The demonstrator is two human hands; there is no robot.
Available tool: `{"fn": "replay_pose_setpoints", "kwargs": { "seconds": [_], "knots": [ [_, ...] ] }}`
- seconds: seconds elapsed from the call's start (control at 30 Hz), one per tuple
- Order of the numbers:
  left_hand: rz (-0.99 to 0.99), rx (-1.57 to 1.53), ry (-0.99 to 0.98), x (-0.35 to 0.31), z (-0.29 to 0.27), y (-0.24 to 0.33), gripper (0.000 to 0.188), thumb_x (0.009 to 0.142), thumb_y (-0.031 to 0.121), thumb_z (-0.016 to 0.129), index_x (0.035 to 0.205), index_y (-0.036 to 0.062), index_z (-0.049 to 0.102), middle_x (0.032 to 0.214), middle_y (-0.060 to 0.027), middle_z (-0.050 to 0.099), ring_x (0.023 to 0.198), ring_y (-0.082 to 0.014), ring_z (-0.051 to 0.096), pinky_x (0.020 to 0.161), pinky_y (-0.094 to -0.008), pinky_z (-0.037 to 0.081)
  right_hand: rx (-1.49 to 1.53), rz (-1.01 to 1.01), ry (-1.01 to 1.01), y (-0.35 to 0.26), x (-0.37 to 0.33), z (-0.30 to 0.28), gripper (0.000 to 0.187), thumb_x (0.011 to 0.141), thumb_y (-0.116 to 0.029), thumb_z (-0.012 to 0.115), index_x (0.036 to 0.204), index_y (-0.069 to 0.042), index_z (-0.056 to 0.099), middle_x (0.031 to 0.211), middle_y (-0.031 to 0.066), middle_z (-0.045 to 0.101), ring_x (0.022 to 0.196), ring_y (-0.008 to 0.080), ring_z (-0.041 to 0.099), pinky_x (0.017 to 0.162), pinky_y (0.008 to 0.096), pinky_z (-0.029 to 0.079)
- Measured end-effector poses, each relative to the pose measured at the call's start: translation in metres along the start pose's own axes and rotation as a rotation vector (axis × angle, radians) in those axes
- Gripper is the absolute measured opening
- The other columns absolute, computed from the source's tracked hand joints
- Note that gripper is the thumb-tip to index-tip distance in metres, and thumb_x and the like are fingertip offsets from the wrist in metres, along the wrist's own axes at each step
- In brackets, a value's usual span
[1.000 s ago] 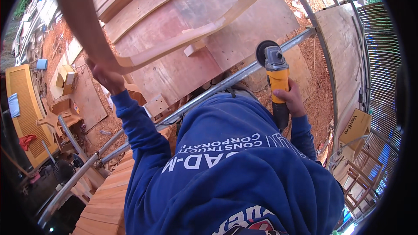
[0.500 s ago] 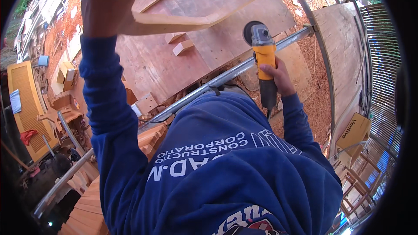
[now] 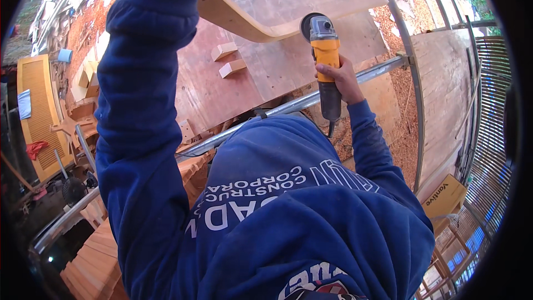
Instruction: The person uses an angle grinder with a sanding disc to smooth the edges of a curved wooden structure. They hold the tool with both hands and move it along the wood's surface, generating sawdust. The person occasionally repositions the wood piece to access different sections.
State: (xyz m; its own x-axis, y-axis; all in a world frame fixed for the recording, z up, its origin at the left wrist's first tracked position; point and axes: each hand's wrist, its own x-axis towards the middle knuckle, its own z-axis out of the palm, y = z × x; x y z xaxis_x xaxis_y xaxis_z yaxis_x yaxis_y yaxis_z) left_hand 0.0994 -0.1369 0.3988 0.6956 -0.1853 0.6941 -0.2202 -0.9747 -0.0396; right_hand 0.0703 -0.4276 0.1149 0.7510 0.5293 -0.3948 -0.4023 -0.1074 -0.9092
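Observation:
My right hand (image 3: pixel 345 80) is wrapped round the body of a yellow and grey angle grinder (image 3: pixel 325 53), its dark round disc (image 3: pixel 305 26) pointing away from me. The disc stands close to a curved pale wooden piece (image 3: pixel 261 34) over the worktable; whether they touch I cannot tell. My left arm (image 3: pixel 141 72) reaches up past the top edge, so the left hand is out of sight. Two small wood blocks (image 3: pixel 232 68) lie on the plywood tabletop (image 3: pixel 205 91) on the near side of the curved piece.
A metal pipe (image 3: pixel 300 104) runs along the table's near edge. Stacked wood pieces (image 3: pixel 97 255) stand at lower left, near a yellow louvred panel (image 3: pixel 41 116). Sawdust covers the ground, and a cardboard box (image 3: pixel 445 200) stands at right.
My left arm has moved up and right, taking the hand out of view. The curved wooden piece has shifted right. The grinder has moved slightly up and left, nearer the wood.

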Motion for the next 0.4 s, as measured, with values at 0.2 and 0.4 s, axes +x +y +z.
{"fn": "replay_pose_setpoints", "kwargs": {
  "seconds": [0.2,0.4],
  "knots": [
    [0.06,0.009,-0.031,0.022,0.013,0.013,0.044,0.094,0.04,0.064,0.082,-0.0025,0.064,0.072,-0.0247,0.065,0.071,-0.0432,0.066,0.069,-0.0496,0.053,0.068,-0.018,-0.004,-0.003,-0.004,-0.008,0.04,0.082,-0.015,0.078,0.115,0.002,0.063,0.094,0.0059,0.067,0.08,0.0148,0.067,0.074,0.0286,0.056],
    [-0.192,0.082,-0.358,0.064,0.002,0.067,0.04,0.093,0.035,0.063,0.079,-0.0026,0.068,0.065,-0.022,0.064,0.062,-0.0379,0.065,0.062,-0.0477,0.054,0.095,0.024,0.003,-0.002,-0.006,-0.021,0.041,0.083,-0.016,0.077,0.117,0.002,0.062,0.096,0.0069,0.067,0.079,0.0152,0.067,0.073,0.0294,0.056]
  ]
}}
